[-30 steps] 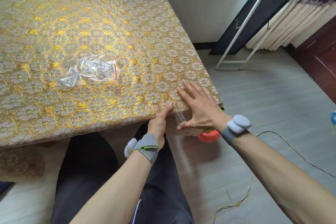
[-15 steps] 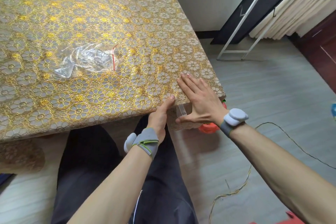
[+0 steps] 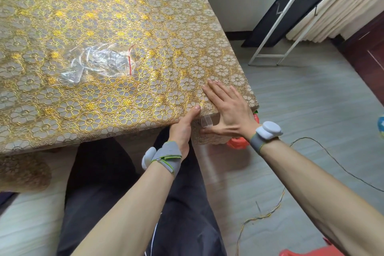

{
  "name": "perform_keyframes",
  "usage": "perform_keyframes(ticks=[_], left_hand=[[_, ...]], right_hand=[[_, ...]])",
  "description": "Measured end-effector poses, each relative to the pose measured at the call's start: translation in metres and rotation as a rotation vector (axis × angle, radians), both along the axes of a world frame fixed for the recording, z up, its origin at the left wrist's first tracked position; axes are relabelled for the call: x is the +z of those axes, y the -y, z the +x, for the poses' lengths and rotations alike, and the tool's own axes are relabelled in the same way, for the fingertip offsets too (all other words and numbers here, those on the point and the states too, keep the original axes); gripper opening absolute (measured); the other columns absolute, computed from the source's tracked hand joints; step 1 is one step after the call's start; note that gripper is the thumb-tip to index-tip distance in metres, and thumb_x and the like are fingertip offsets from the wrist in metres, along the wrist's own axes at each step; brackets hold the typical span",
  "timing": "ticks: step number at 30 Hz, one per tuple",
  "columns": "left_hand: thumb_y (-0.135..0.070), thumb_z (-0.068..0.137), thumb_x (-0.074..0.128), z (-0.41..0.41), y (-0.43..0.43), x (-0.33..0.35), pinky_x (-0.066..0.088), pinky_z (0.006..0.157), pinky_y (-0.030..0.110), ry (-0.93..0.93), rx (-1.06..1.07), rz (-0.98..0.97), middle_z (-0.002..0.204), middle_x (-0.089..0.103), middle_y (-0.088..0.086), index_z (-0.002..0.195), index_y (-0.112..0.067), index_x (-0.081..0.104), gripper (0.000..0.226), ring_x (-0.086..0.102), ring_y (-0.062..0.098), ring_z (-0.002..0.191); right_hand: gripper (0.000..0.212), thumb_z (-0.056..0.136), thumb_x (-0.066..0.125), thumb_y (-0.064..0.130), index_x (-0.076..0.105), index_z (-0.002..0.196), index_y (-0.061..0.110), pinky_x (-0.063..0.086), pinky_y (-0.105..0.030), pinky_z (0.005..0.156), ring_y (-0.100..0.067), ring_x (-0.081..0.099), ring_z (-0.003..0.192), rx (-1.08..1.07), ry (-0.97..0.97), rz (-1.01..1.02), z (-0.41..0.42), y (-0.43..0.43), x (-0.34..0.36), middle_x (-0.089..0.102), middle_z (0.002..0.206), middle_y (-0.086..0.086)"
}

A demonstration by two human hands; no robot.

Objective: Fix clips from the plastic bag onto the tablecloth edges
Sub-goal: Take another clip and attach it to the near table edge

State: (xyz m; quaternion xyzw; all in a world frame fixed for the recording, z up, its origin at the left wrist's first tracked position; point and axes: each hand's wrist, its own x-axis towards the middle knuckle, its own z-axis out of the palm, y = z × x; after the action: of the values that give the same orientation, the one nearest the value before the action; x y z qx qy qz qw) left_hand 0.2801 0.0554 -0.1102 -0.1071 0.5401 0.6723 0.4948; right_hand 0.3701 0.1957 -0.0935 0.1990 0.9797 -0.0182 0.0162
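A gold floral tablecloth (image 3: 124,27) covers the table. On it lies a clear plastic bag (image 3: 104,62) with a red seal strip and transparent clips inside. At the near right corner a transparent clip (image 3: 206,121) sits on the cloth's hanging edge. My left hand (image 3: 182,129) grips that edge just left of the clip, thumb on top and fingers hidden underneath. My right hand (image 3: 228,110) lies flat on the corner with fingers spread. Its thumb stretches along the hanging cloth right below the clip.
A red object (image 3: 236,143) shows under the table corner. A thin wire (image 3: 332,162) trails over the grey floor on the right. A white metal frame (image 3: 286,16) leans at the back wall. My legs in dark trousers (image 3: 99,172) are below the table edge.
Both hands stay at the corner with the clip between them. My view has shifted, so the table and bag sit slightly higher and left in the frame.
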Motion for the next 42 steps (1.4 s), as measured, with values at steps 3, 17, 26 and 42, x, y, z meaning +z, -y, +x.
perform_keyframes(ticks=[3,17,26,42], left_hand=[[-0.029,0.081,0.076,0.001,-0.001,0.005,0.038,0.065,0.014,0.023,0.003,0.008,0.103,0.066,-0.008,0.105,-0.013,0.063,0.032,0.059,0.000,0.091],[-0.027,0.084,0.072,0.005,0.002,0.021,0.037,0.067,0.014,0.000,0.015,0.001,0.088,0.058,-0.022,0.123,-0.010,0.061,0.045,0.051,-0.013,0.076],[-0.025,0.085,0.071,0.005,0.004,0.030,0.036,0.077,0.017,-0.007,0.013,-0.008,0.082,0.051,-0.022,0.118,-0.017,0.054,0.038,0.045,-0.014,0.070],[-0.029,0.085,0.072,0.004,0.006,0.031,0.030,0.088,0.022,0.016,-0.003,-0.006,0.084,0.049,-0.019,0.134,-0.006,0.051,0.058,0.043,-0.007,0.074]], right_hand=[[0.107,0.073,0.052,0.082,0.011,0.159,0.035,0.008,-0.043,0.125,-0.012,0.008,0.154,-0.027,-0.038,-0.025,-0.002,-0.002,-0.002,0.009,0.168,0.008],[0.098,0.061,0.069,0.067,0.032,0.148,0.044,0.015,-0.042,0.121,-0.012,0.025,0.149,-0.162,-0.132,-0.069,-0.008,0.005,-0.003,0.026,0.162,0.014],[0.088,0.061,0.071,0.057,0.038,0.142,0.045,0.015,-0.042,0.120,-0.012,0.029,0.145,-0.208,-0.161,-0.106,-0.011,0.007,-0.001,0.030,0.159,0.016],[0.116,0.062,0.070,0.064,0.009,0.158,0.041,0.013,-0.045,0.118,-0.019,0.014,0.150,-0.108,0.010,-0.020,-0.011,-0.001,0.003,0.011,0.167,0.003]])
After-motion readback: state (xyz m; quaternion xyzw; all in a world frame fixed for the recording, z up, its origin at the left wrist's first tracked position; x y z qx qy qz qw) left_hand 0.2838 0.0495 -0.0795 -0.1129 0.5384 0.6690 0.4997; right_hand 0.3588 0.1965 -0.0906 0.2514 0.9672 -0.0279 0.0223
